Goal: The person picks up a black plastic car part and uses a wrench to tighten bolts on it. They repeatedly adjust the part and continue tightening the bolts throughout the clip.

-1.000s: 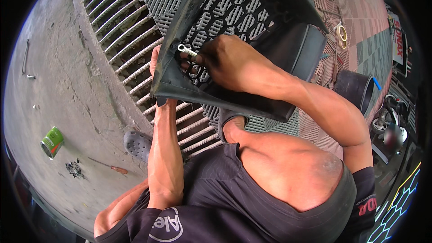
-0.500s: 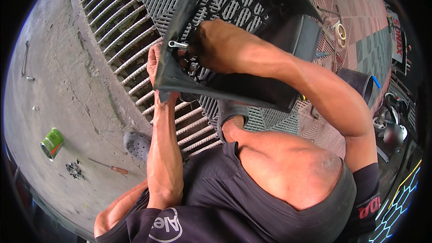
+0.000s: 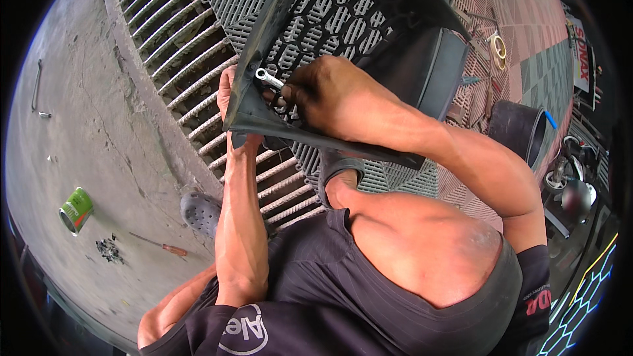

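Note:
A large black plastic housing (image 3: 273, 122) with a honeycomb grille (image 3: 336, 20) in it stands tilted in front of me. My left hand (image 3: 227, 95) holds it by its left wall, with some fingers hidden behind the plastic. Inside the housing, my right hand (image 3: 336, 95) is closed round a small silver wrench (image 3: 269, 79). The wrench's ring end points up and left, close to the inner face of the left wall. Whatever sits under the right fingers is hidden.
Beneath lies a metal bar grate (image 3: 178, 53) beside concrete, with plastic floor tiles (image 3: 527, 46) to the right. On the concrete are a green can (image 3: 76, 211), a screwdriver (image 3: 173, 249) and a long wrench (image 3: 37, 86). A tape roll (image 3: 498, 53) and a black bucket (image 3: 514, 132) stand right.
My right hand has drawn back a little to the right and down inside the housing. The wrench has turned, its ring end now tipped more upward. My left hand keeps its place.

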Action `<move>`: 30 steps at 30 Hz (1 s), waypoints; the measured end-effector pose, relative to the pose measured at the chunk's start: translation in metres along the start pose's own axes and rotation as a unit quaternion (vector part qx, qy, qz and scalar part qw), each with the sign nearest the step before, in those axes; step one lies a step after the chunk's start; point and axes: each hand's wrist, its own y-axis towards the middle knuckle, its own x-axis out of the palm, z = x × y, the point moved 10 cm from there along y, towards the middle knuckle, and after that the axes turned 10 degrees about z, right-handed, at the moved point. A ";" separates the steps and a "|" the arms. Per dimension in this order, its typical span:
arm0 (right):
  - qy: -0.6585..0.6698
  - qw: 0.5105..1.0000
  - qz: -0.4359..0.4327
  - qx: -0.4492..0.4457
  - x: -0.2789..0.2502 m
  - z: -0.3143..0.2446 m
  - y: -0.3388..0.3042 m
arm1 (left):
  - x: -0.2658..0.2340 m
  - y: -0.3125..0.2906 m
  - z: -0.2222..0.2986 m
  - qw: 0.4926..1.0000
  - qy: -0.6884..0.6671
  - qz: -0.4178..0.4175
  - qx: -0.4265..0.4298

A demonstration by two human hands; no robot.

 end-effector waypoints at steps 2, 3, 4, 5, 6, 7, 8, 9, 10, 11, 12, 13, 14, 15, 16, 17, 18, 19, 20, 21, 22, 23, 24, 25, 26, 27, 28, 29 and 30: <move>-0.072 0.997 -0.012 -0.027 0.000 0.004 0.009 | 0.010 -0.008 0.003 1.000 -0.015 0.006 -0.015; -0.107 0.993 -0.018 -0.041 0.001 0.006 0.013 | 0.015 -0.012 0.005 0.999 -0.022 0.008 -0.021; -0.125 0.990 -0.025 -0.059 0.002 0.002 0.016 | 0.018 -0.015 0.009 0.999 -0.035 -0.007 -0.018; -0.143 0.986 -0.033 -0.076 0.003 -0.003 0.017 | 0.022 -0.017 0.013 0.999 -0.048 -0.022 -0.015; -0.161 0.982 -0.040 -0.093 0.004 -0.007 0.019 | 0.022 -0.018 0.013 0.999 -0.039 -0.014 -0.018; -0.163 0.981 -0.042 -0.097 0.002 -0.009 0.020 | 0.026 -0.021 0.015 0.999 -0.030 -0.004 -0.021; -0.164 0.980 -0.045 -0.101 0.000 -0.010 0.022 | 0.027 -0.021 0.016 0.999 -0.030 -0.008 -0.019; -0.166 0.980 -0.047 -0.104 -0.001 -0.010 0.024 | 0.029 -0.022 0.017 0.999 -0.030 -0.012 -0.017; -0.175 0.977 -0.057 -0.111 -0.001 -0.011 0.026 | 0.032 -0.022 0.019 0.999 -0.039 -0.030 -0.009; -0.184 0.974 -0.066 -0.117 -0.001 -0.010 0.029 | 0.034 -0.023 0.021 0.998 -0.047 -0.049 -0.002; -0.194 0.970 -0.076 -0.123 -0.001 -0.011 0.030 | 0.032 -0.022 0.018 0.998 -0.043 -0.039 -0.014; -0.230 0.964 -0.090 -0.100 -0.004 -0.010 0.030 | 0.033 -0.022 0.015 0.998 -0.040 -0.031 -0.029; -0.263 0.956 -0.106 -0.082 -0.006 -0.014 0.033 | 0.029 -0.022 0.014 0.998 -0.035 -0.020 -0.040; -0.295 0.945 -0.122 -0.063 -0.007 -0.017 0.034 | 0.028 -0.021 0.014 0.999 -0.029 -0.025 -0.037; -0.307 0.941 -0.137 -0.045 -0.008 -0.018 0.035 | 0.028 -0.020 0.014 0.999 -0.025 -0.032 -0.035; -0.301 0.943 -0.131 -0.050 -0.009 -0.019 0.036 | 0.028 -0.018 0.013 0.999 -0.020 -0.039 -0.033; -0.295 0.945 -0.126 -0.056 -0.009 -0.018 0.037 | 0.027 -0.017 0.012 0.999 -0.011 -0.037 -0.030; -0.290 0.947 -0.121 -0.062 -0.007 -0.016 0.040 | 0.024 -0.016 0.011 0.999 -0.002 -0.034 -0.027; -0.277 0.949 -0.116 -0.092 0.000 -0.007 0.044 | 0.026 -0.016 0.009 0.999 0.006 -0.034 -0.026; -0.264 0.950 -0.110 -0.121 0.011 0.009 0.049 | 0.029 -0.016 0.006 0.999 -0.016 -0.034 -0.029; -0.217 0.965 -0.105 -0.099 0.014 0.009 0.048 | 0.026 -0.017 0.005 0.998 -0.038 -0.027 -0.030; -0.169 0.978 -0.099 -0.077 0.017 0.009 0.048 | 0.024 -0.017 0.003 0.998 -0.060 -0.020 -0.031; -0.086 0.992 -0.089 0.003 0.020 0.019 0.038 | 0.018 -0.013 0.003 0.998 -0.039 -0.054 -0.011; -0.006 0.994 -0.074 0.082 0.020 0.020 0.025 | 0.016 -0.010 0.003 0.996 -0.024 -0.090 0.010; 0.021 0.996 -0.028 0.083 0.026 0.025 0.022 | 0.019 -0.013 0.011 0.993 0.036 -0.091 0.064; 0.056 0.996 -0.002 0.074 0.030 0.027 0.018 | 0.023 -0.018 0.020 0.984 0.095 -0.092 0.118; 0.083 0.993 0.010 0.085 0.032 0.029 0.014 | 0.027 -0.025 0.028 0.969 0.154 -0.093 0.170; 0.110 0.989 0.022 0.096 0.031 0.031 0.012 | 0.032 -0.033 0.036 0.947 0.212 -0.094 0.222; 0.092 0.992 0.012 0.085 0.029 0.025 0.012 | 0.035 -0.040 0.045 0.919 0.268 -0.091 0.275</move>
